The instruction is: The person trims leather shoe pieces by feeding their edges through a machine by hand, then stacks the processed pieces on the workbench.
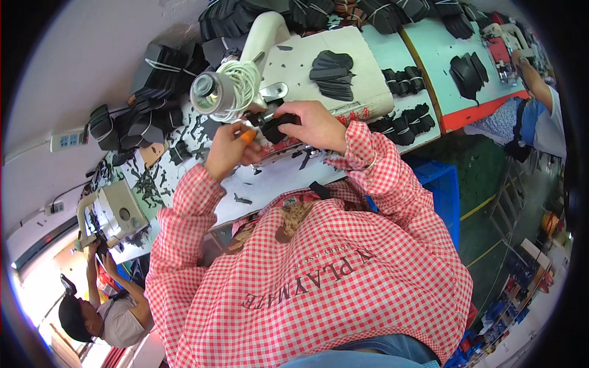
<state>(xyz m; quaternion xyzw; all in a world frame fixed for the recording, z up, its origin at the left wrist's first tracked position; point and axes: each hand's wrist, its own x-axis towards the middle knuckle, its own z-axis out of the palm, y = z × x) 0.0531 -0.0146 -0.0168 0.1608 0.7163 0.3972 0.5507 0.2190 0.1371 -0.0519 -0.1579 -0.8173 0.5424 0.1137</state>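
black piece [273, 130] at the front of the white machine [267, 34], gripped in the right hand [317, 124], left hand [230, 150] near it with an orange item [248, 136], its grip unclear

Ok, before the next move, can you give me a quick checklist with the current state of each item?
1. Right hand gripping the black piece: ok, thumb and fingers are on it.
2. Left hand free: cannot tell; an orange item shows at its fingers.
3. Fingers clear of the machine's working point: cannot tell, the spot is hidden.
4. Loose black pieces close by: ok, fanned out on the white machine bed.
5. Table free of offcuts: not ok, dark scraps lie scattered to the left.
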